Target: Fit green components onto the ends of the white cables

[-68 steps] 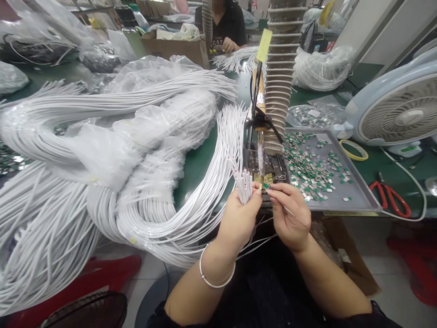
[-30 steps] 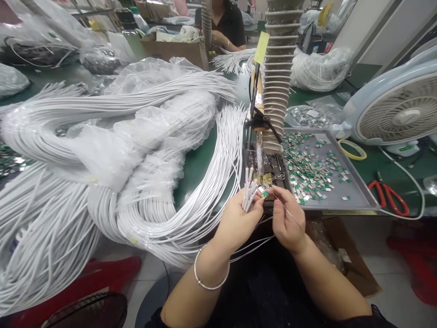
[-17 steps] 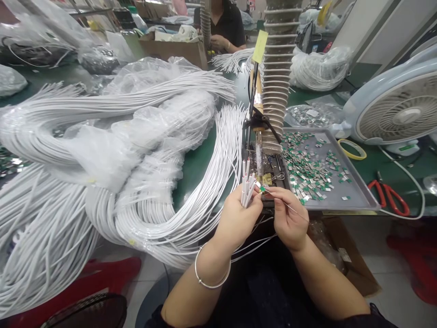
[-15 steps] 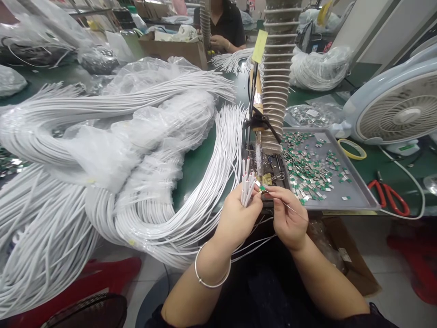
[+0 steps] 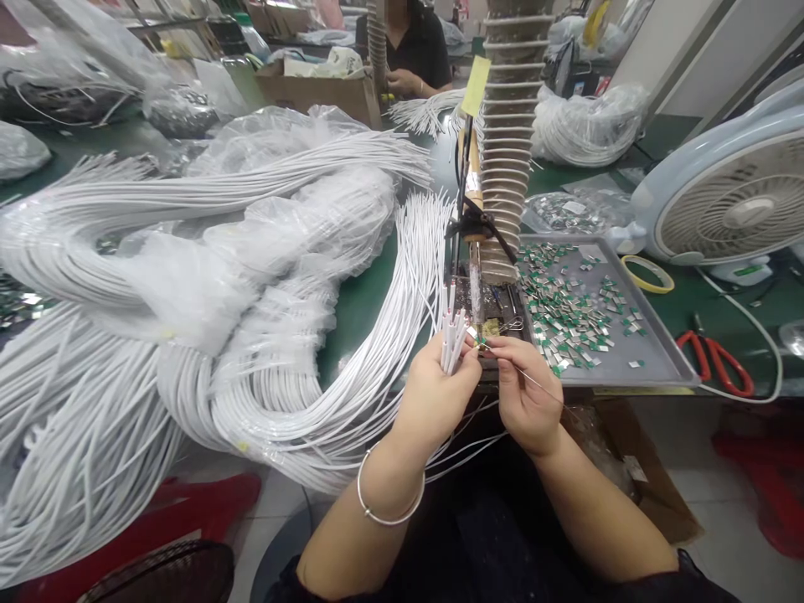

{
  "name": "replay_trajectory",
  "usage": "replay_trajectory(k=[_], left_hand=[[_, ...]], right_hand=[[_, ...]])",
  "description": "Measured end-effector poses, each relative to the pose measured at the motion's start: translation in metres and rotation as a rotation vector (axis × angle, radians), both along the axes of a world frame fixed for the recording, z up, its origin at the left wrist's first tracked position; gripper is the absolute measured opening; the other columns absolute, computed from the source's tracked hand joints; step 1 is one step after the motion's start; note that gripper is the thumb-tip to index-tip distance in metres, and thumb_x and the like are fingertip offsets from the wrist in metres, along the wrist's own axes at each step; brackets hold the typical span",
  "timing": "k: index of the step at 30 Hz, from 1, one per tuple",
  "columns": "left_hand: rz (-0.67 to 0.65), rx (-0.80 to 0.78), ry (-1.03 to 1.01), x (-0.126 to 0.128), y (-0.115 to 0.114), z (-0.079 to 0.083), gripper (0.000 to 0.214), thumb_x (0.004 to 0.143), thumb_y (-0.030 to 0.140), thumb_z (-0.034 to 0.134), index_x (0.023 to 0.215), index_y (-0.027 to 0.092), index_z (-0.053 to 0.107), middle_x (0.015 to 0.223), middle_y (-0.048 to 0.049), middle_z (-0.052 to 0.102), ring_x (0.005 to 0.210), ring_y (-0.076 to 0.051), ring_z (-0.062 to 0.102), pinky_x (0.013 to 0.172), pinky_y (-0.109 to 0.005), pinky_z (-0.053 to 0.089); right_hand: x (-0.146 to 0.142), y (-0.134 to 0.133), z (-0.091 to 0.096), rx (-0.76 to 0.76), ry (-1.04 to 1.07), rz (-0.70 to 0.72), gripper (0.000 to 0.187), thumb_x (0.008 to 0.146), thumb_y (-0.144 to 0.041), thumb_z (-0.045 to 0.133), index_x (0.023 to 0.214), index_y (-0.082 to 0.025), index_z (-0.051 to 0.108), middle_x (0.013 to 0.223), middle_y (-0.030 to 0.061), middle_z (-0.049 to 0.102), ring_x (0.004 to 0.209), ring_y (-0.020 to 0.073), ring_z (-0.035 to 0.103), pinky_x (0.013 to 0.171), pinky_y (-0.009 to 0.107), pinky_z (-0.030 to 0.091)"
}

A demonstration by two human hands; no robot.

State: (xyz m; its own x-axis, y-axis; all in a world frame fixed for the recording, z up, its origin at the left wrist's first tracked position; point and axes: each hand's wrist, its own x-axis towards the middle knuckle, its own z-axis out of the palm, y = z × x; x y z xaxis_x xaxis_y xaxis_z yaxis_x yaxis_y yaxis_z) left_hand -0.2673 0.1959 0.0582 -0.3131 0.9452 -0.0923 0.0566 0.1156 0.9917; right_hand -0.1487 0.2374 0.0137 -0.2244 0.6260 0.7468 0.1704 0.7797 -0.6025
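The person's left grip (image 5: 433, 394) is closed and clamped on a bundle of white cables (image 5: 452, 339), whose thin ends point upward and show small red marks. A thin silver bangle (image 5: 389, 502) sits on this wrist. The right grip (image 5: 528, 394) has thumb and first finger together on a thin metal wire (image 5: 533, 382), which goes to the left, toward the cable ends. Just beside the cable ends, between both hands, is a tiny green and silver piece (image 5: 481, 342); I cannot tell which hand holds it.

The hands are over the edge of a green counter (image 5: 358, 318). Just behind them stands a soldering iron with wooden handle (image 5: 472, 180), upright in a holder, and beside it goes up a ribbed beige hose (image 5: 507, 151). To the right is a grey metal tray (image 5: 659, 360) with many small green and silver pieces. Further right lie a yellow tape ring (image 5: 646, 290), red-handled scissors (image 5: 716, 364) and a pale blue electric fan (image 5: 722, 201). On the left, large coils of white cable in clear plastic bags (image 5: 106, 394) cover much of the counter. Far ahead, a co-worker's hands (image 5: 402, 82) are at work behind a cardboard box (image 5: 314, 96).
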Motion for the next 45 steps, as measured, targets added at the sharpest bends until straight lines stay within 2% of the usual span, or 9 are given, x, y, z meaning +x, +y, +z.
replay_trajectory(k=[17, 37, 45], left_hand=[[0.006, 0.028, 0.017, -0.001, -0.001, 0.004, 0.006, 0.077, 0.019, 0.051, 0.071, 0.018, 0.051, 0.071, 0.0009, 0.054, 0.073, -0.014, 0.054, 0.064, -0.025, 0.041], [-0.039, -0.006, -0.061, 0.005, -0.007, -0.012, 0.007, 0.078, 0.021, 0.051, 0.072, 0.017, 0.052, 0.075, -0.0018, 0.057, 0.079, -0.016, 0.056, 0.068, -0.027, 0.043], [-0.001, 0.018, -0.017, 0.002, -0.004, -0.005, 0.007, 0.077, 0.020, 0.052, 0.071, 0.017, 0.053, 0.075, -0.0014, 0.059, 0.079, -0.017, 0.057, 0.072, -0.029, 0.044]], right_hand=[[-0.002, 0.000, 0.003, 0.022, -0.028, -0.016, 0.021, 0.083, -0.006, 0.048, 0.095, -0.019, 0.060, 0.091, 0.0079, 0.066, 0.091, 0.0186, 0.064, 0.079, 0.038, 0.054], [0.006, -0.008, -0.003, -0.011, -0.067, -0.034, 0.019, 0.084, -0.008, 0.046, 0.092, -0.019, 0.059, 0.085, 0.0065, 0.067, 0.087, 0.0194, 0.065, 0.076, 0.039, 0.055], [0.001, -0.003, 0.000, 0.006, -0.041, -0.026, 0.020, 0.084, -0.008, 0.046, 0.094, -0.020, 0.059, 0.088, 0.0073, 0.067, 0.089, 0.0193, 0.064, 0.076, 0.038, 0.054]])
